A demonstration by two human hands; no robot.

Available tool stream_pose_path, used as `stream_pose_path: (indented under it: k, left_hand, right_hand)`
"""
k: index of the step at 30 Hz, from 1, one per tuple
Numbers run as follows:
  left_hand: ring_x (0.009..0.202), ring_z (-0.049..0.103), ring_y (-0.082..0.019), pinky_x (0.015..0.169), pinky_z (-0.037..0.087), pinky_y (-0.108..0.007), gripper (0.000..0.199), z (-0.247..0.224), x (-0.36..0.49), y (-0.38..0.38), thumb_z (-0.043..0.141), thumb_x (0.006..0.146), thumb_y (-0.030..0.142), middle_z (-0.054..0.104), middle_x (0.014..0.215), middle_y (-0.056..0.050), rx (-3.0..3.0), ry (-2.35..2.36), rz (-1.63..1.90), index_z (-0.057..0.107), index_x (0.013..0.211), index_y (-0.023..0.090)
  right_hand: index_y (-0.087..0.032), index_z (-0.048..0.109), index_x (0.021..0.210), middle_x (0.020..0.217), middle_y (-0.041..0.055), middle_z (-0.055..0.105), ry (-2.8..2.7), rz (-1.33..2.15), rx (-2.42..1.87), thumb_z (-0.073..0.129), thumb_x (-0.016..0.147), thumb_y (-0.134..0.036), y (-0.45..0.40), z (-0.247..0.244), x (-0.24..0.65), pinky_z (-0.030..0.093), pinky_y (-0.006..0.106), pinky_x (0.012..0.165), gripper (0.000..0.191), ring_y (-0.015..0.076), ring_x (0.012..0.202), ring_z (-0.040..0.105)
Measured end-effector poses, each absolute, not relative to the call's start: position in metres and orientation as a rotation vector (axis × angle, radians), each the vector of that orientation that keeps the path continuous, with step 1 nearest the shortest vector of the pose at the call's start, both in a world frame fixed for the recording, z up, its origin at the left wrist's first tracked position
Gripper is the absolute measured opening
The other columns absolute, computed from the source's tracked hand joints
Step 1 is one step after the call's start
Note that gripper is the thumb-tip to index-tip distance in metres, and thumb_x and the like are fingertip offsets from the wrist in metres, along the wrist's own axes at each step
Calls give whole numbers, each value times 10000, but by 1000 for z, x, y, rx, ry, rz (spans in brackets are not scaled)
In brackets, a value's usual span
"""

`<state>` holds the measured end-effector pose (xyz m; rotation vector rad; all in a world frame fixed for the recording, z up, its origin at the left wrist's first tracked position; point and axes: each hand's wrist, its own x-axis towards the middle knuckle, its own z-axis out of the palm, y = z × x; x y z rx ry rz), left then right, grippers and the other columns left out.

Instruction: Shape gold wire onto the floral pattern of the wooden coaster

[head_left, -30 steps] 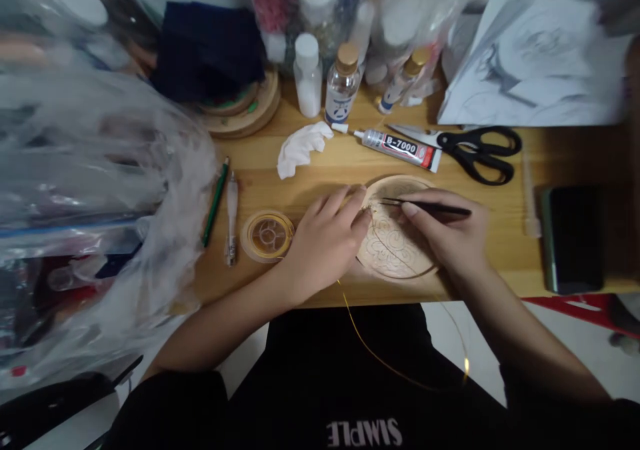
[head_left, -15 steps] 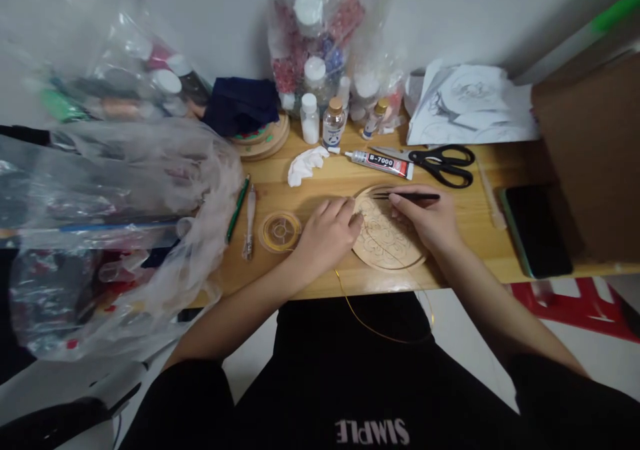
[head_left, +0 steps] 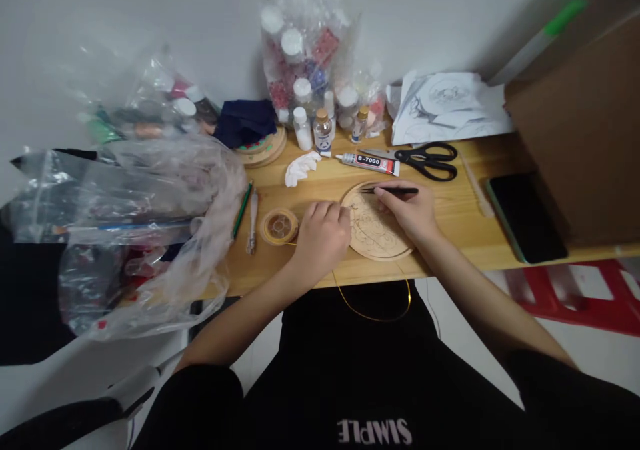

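Note:
My right hand (head_left: 407, 209) grips black tweezers (head_left: 400, 190), their tips over the upper part of a round pale wooden disc (head_left: 383, 253) with a scrolling line pattern. At the disc's left edge, my left hand (head_left: 323, 240) has its fingers curled and closed; what they hold is hidden. Thin golden wire (head_left: 373, 318) hangs in a loop over the table's front edge, and a strand crosses the disc. A spool of golden wire (head_left: 279, 227) lies left of my left hand, a strand leading from it toward that hand.
Behind the disc lie a B-7000 glue tube (head_left: 370, 163), black-handled scissors (head_left: 433, 161), crumpled white tissue (head_left: 301, 169) and small bottles (head_left: 323, 132). A green pencil (head_left: 243, 210) and plastic bags (head_left: 165, 170) are left. A phone (head_left: 527, 220) and cardboard box (head_left: 580, 137) stand right.
The whole view has shifted, with things appearing slightly smaller. Both hands keep about the same places at the disc, and the tweezers stay in my right hand.

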<state>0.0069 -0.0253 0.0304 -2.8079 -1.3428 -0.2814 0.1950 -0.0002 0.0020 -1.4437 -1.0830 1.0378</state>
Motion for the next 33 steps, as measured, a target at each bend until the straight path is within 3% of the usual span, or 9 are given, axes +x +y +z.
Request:
stream_pose_path:
  k: [4,8,12,16,26,33]
  left_hand:
    - [1123,601,-297,968,469,-437,333,25,11,-33,490,932,118,687,1162,-167,-2783,-1461,-276,607,1226,15]
    - [1212,561,-299,1012,454,-482,363,23,11,-31,447,941,99,674,1210,-169,-2784,-1523,-294,591,1271,53]
    - [1241,552,-286,1016,465,-472,392,22,7,-24,431,928,68,679,1222,-148,-2810,-1529,-315,597,1283,95]
    - [1270,538,-264,1046,457,-418,386,21,3,-19,445,935,82,672,1250,-117,-2866,-1487,-337,595,1291,100]
    - [1125,608,-225,985,486,-408,335,24,2,-12,472,890,82,683,1203,-86,-2942,-1525,-413,671,1150,153]
    - [1025,632,-201,915,507,-372,275,36,3,-17,468,926,129,706,1097,-73,-2967,-1602,-522,675,1106,152]
  right_hand:
    - [-176,724,788,742,39,703,-1062,987,-1453,745,666,-381,-2,1,192,544,283,624,240,145,678,648]
    - [-178,719,775,740,42,702,-1036,959,-1464,736,669,-345,-6,1,187,572,322,727,199,168,748,674]
    - [-180,720,789,760,54,715,-977,931,-1483,719,689,-368,-16,1,179,579,319,704,212,183,772,685]
    - [-170,726,799,733,59,717,-950,968,-1478,731,691,-399,-32,8,180,577,305,613,254,169,659,672]
    - [-211,768,807,826,47,755,-979,1040,-1440,856,573,-303,-47,18,229,619,345,762,266,193,758,727]
    - [-229,772,887,806,31,747,-950,1001,-1456,813,673,-335,-37,7,243,599,284,634,243,141,654,688]
